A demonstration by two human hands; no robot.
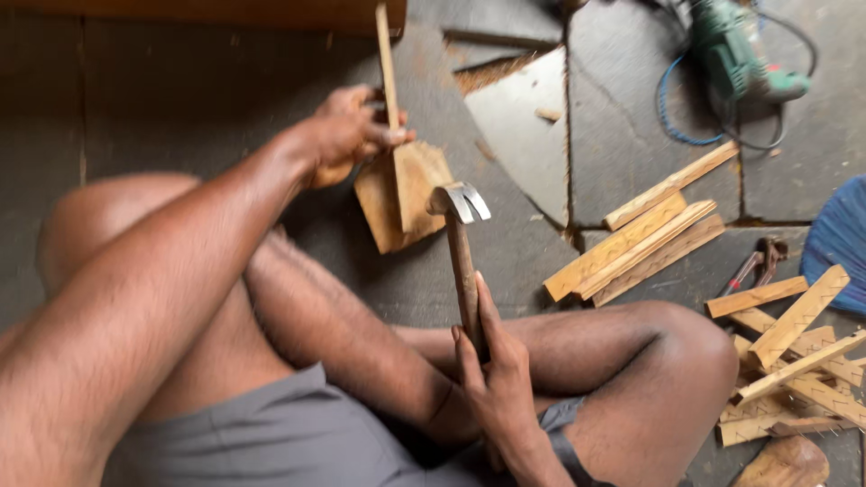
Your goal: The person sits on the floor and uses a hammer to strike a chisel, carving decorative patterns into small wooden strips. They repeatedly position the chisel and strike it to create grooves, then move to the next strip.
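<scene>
My left hand (352,133) grips a thin upright wooden strip (386,63) and steadies it against a small wooden block (401,194) that rests on the stone floor. My right hand (494,379) holds the wooden handle of a claw hammer (462,239). Its metal head hovers just right of the block, close to its top edge. I sit on the floor with my legs folded, and both knees frame the work.
Several cut wooden slats (636,239) lie to the right, with a bigger heap (798,361) at the far right. A green power drill (735,54) with a blue cord sits at the top right. Pliers (762,257) and a blue object (839,243) lie by the right edge.
</scene>
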